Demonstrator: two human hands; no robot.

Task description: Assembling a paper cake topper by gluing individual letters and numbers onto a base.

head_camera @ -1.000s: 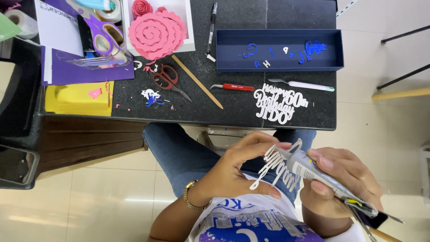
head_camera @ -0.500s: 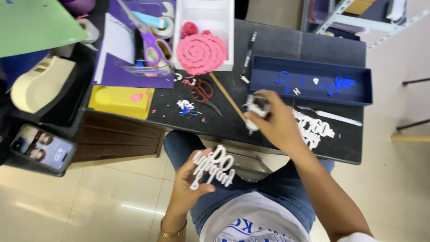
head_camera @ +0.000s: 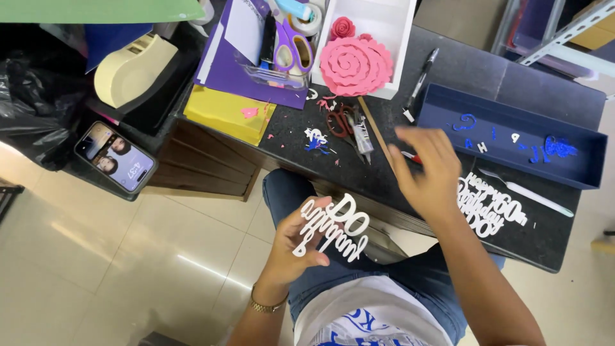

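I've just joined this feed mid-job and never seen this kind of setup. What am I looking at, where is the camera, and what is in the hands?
There is no machine here: a person works with two bare hands, and one camera worn on the head looks down at them. The left hand holds a white cut-out of script lettering over the lap. The right hand is blurred above the dark table and holds nothing that I can see. On the table lie a second white lettering cut-out, a navy tray with small blue bits, a pink paper spiral rose, red-handled scissors and a glue tube.
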